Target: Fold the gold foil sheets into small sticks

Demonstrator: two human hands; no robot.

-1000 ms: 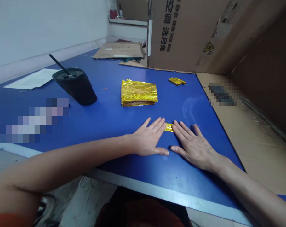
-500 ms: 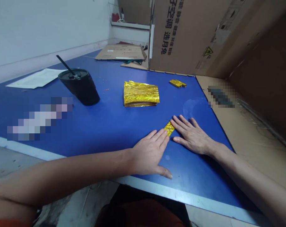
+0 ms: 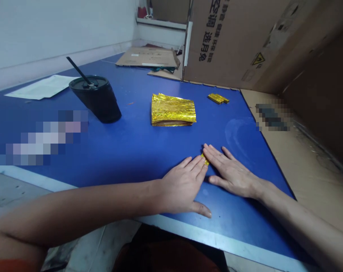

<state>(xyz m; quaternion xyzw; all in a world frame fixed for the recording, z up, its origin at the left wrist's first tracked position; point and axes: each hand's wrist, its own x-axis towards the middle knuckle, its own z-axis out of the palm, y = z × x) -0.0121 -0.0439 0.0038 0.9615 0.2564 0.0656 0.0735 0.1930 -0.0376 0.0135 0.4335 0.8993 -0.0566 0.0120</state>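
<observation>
A small folded piece of gold foil paper [image 3: 206, 160] lies on the blue table [image 3: 126, 151], mostly covered by fingers. My left hand [image 3: 185, 183] rests flat with its fingertips on the left part of the piece and its thumb apart. From the right, my right hand [image 3: 230, 170] lies with its outstretched fingers over the other end. Behind them sits a stack of gold foil sheets [image 3: 173, 109]. Several small folded gold pieces [image 3: 218, 98] lie together farther back on the right.
A black tumbler with a straw [image 3: 98, 100] stands at the left, by a white sheet [image 3: 41, 87] and a blurred item [image 3: 47, 138]. Flat cardboard [image 3: 149, 57] lies at the back. A large cardboard panel [image 3: 228, 45] rises behind. Another blurred item [image 3: 273, 117] is at the right.
My right hand has slid down and left over the gold piece, covering more of it. Its fingers are closer together. My left hand remains on the piece. The whole view has shifted slightly.
</observation>
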